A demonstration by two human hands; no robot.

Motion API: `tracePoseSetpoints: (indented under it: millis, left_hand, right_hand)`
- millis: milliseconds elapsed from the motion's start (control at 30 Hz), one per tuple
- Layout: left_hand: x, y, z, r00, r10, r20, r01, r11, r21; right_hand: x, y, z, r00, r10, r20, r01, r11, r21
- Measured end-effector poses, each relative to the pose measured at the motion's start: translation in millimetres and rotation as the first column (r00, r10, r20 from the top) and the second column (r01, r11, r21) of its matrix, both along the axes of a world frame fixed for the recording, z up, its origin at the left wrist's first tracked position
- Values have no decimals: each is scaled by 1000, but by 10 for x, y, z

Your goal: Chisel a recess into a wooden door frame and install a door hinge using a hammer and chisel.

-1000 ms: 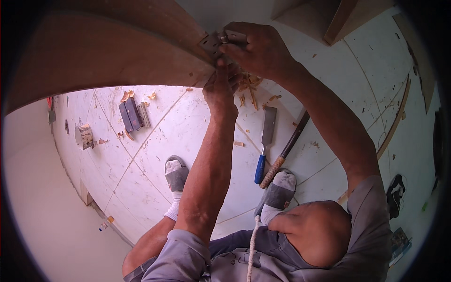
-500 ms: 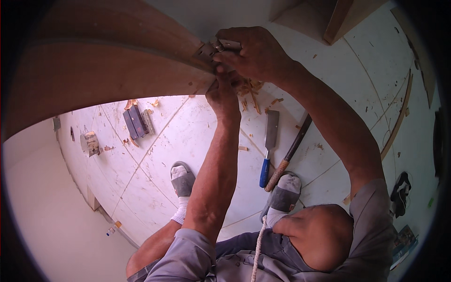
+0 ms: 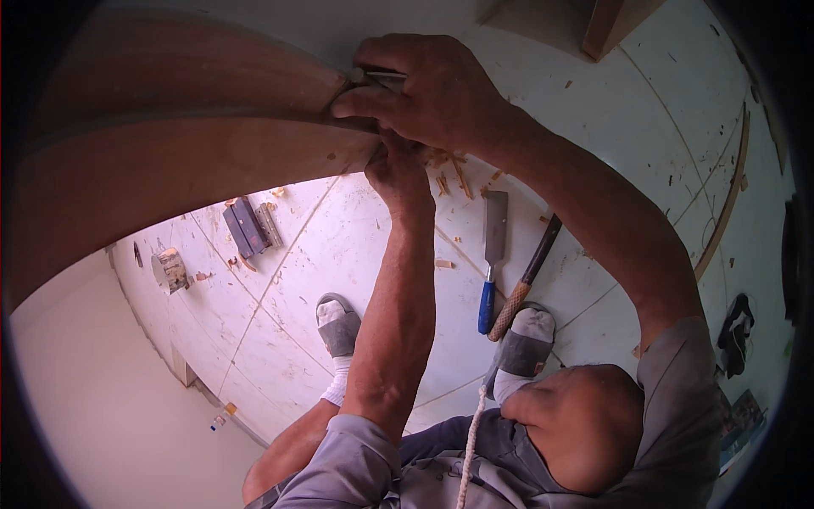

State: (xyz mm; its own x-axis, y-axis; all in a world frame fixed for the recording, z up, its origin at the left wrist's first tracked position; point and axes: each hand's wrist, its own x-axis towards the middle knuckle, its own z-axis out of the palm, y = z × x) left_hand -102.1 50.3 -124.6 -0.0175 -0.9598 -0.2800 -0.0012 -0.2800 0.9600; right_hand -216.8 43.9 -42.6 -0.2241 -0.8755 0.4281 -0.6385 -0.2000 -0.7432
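Note:
My right hand [image 3: 424, 93] is closed on a metal hinge [image 3: 377, 75] at the edge of the brown wooden panel [image 3: 170, 182]. Much of the hinge is hidden by my fingers. Just below it, my left hand [image 3: 398, 178] grips the panel's edge, its fingertips mostly hidden under the right one. Wood shavings [image 3: 454, 174] lie on the tiled floor below the hands. A chisel with a blue handle [image 3: 486, 301] lies beside a dark bar with a checkered grip [image 3: 509, 314] near my right foot.
Dark metal blocks [image 3: 244, 227] and a battered block [image 3: 170, 270] lie on the floor at left, near a white wall [image 3: 102, 382]. A wooden structure [image 3: 604, 21] stands at top right. A long curved strip [image 3: 725, 195] and a black shoe-like item [image 3: 736, 335] lie at right.
My right hand has moved left along the panel, so the hinge plate that showed earlier is now mostly covered. The view has shifted slightly, with the panel's lower edge sitting lower in the picture.

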Motion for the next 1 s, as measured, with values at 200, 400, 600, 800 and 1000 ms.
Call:
tracePoseSetpoints:
  millis: [200,400,600,800,1000]
  left_hand:
    - [43,-1,-59,999,-30,39,31,999,-24]
    - [10,11,33,999,-3,-51,7,998,65]
    - [-26,25,38,987,-50,-153,53,999,11]
    - [-41,4,66,991,-51,-124,62,994,90]
    - [-39,35,150,978,-46,-202,58,997,55]
  right_hand:
    - [-3,-5,37,996,-9,87,16,997,-80]
    - [-54,-4,297,999,40,-14,-38,991,129]
    - [-50,-51,243,967,17,-253,-10,1000,29]
    - [-51,-23,264,953,56,-299,-44,998,46]
    - [-44,-16,159,973,-14,-230,1,998,-59]
